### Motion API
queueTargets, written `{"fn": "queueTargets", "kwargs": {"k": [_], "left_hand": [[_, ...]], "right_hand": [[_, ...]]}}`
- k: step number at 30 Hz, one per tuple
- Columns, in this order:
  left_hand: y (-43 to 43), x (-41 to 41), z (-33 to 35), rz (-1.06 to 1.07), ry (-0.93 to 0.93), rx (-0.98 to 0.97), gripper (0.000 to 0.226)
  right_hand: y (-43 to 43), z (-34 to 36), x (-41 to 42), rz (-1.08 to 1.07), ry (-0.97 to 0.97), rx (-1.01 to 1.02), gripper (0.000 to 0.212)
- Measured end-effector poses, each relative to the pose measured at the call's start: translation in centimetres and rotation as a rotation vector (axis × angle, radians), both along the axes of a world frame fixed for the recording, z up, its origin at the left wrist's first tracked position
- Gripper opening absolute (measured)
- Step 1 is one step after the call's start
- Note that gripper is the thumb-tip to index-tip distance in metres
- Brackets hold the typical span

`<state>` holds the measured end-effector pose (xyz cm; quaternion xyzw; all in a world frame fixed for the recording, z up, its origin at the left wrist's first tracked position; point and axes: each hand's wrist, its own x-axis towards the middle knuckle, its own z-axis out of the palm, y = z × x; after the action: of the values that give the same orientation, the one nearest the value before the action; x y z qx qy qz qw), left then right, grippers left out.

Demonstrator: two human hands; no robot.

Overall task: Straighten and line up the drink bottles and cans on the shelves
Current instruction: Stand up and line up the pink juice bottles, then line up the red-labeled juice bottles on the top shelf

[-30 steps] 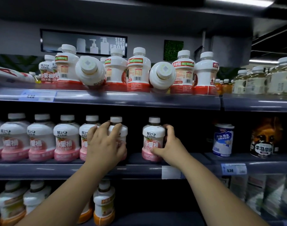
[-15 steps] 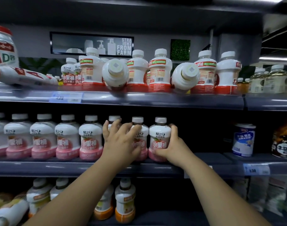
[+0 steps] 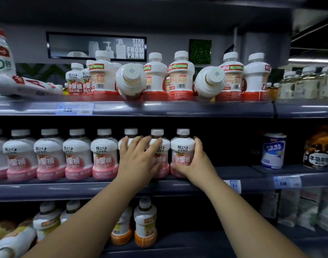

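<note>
Right grip (image 3: 195,162) curls round the end bottle (image 3: 182,148): likely stiff, slick plastic, best held mid-body. Left grip (image 3: 139,162) lies spread against its neighbour bottles (image 3: 163,157).

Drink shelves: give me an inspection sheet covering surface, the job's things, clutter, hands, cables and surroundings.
Surface: middle shelf and top shelf, both stocked, price tags on the front rails.
Job's things: pink bottles upright in a row on the middle shelf; two tipped bottles on the top shelf lie caps outward; large red-label bottle lies on its side, top left; blue-and-white can stands apart, middle shelf right.
Clutter: nothing seen.
Hands: left hand rests with fingers spread across two pink bottles; right hand grips the end pink bottle.
Cables: nothing seen.
Surroundings: sign reading STRAIGHT FROM FARM on the wall behind.
</note>
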<state>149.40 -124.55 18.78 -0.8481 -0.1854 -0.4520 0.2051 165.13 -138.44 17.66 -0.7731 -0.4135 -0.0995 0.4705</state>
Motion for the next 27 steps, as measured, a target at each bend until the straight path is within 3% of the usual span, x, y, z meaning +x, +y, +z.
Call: {"fn": "queueTargets", "kwargs": {"k": [10, 15, 19, 27], "left_hand": [[-2.1, 0.2, -0.7, 0.050, 0.032, -0.082, 0.074], [-4.1, 0.9, -1.0, 0.031, -0.011, -0.134, 0.079], [-5.6, 1.6, 0.1, -0.086, -0.091, -0.137, 0.073], [-11.3, 6.5, 5.7, -0.395, -0.055, -0.141, 0.066]], "right_hand": [[-0.9, -1.3, 0.0, 0.065, -0.237, 0.073, 0.116], [-2.3, -0.8, 1.1, 0.163, -0.219, 0.030, 0.111], [-5.1, 0.4, 2.3, 0.158, -0.180, 0.077, 0.101], [-12.6, 6.2, 3.9, 0.038, -0.145, 0.298, 0.084]]}}
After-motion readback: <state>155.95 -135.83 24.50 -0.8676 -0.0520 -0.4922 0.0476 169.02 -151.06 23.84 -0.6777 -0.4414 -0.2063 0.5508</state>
